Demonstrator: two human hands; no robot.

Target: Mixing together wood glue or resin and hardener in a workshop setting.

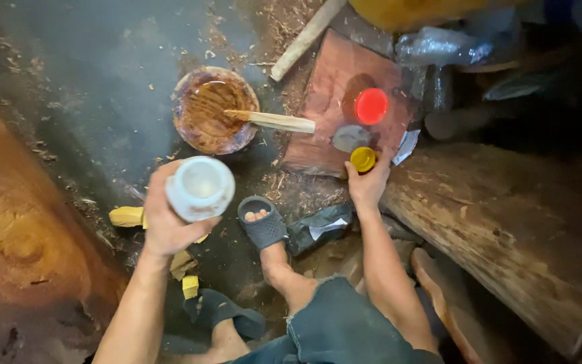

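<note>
Gripping a white jar (200, 187) with closed fingers, the left hand (166, 219) is holding it open-mouthed above the floor (102, 81), near the person's sandalled foot (262, 226). The right hand (368, 182) is pinching a yellow cap (362, 159) at the near edge of a reddish wooden board (328, 108). Farther off, a bowl of brown paste (213, 111) is holding a wooden stick (271, 120), left of a red lid (371, 106).

White round jar (200, 187) in hand; clear plastic bag (439, 47) top right.
</note>
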